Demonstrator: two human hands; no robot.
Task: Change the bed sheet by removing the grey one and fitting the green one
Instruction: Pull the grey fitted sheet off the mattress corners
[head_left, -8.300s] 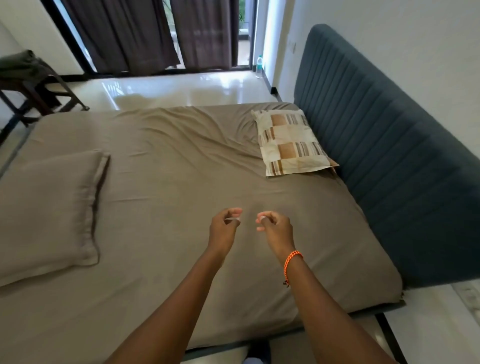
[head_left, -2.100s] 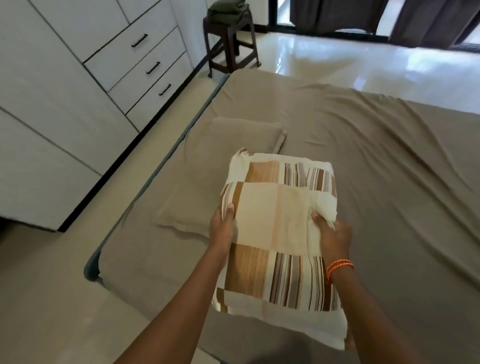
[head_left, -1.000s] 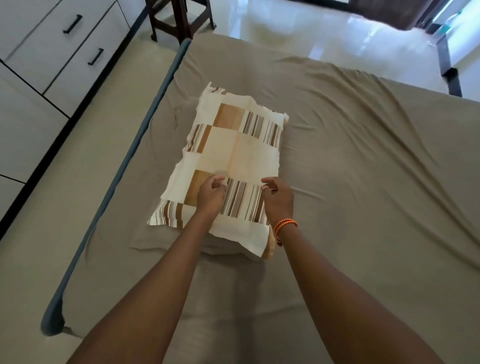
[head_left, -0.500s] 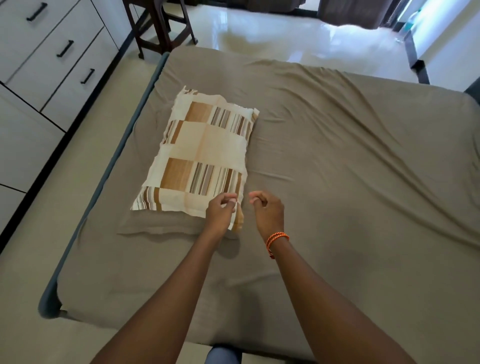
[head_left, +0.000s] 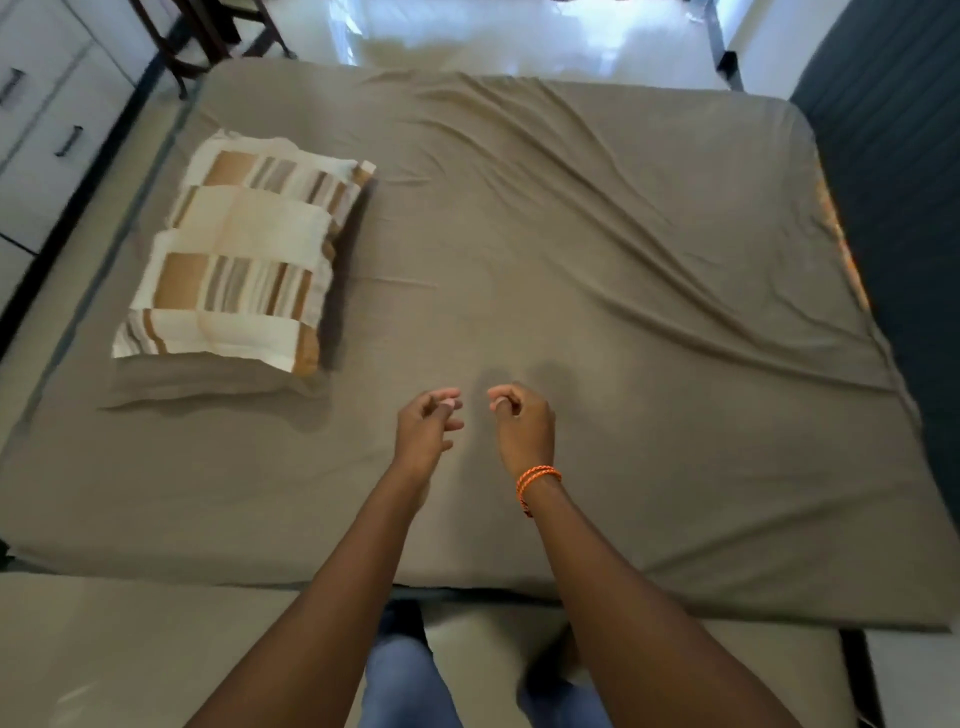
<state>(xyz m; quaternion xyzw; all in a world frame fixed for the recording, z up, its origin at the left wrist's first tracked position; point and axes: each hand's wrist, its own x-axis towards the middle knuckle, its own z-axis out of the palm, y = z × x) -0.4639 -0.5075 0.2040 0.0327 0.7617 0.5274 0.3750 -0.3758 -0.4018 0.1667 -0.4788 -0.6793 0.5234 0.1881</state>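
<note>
The grey sheet (head_left: 545, 270) lies stretched over the whole bed, wrinkled in long folds that run from the far middle toward the right side, and tucked down over the near edge just in front of the person's legs. Both hands hang above its near middle, close together and apart from the cloth as far as the view shows. The left hand (head_left: 423, 428) has loosely curled fingers (head_left: 447, 402) and holds nothing; the right hand (head_left: 522, 423), with an orange band at the wrist, is likewise loosely curled and empty.

A striped pillow (head_left: 239, 260) rests at the far left on top of a grey pillow (head_left: 208, 382), whose near edge peeks out beneath it. The stack sits on the sheet, so it probably has to come off before the sheet can be stripped. It lies to the left of and beyond the hands, its long axis running near to far, and the left hand is the nearer one to it.

The dark headboard (head_left: 893, 208) stands along the right side. The green sheet is not in view.
</note>
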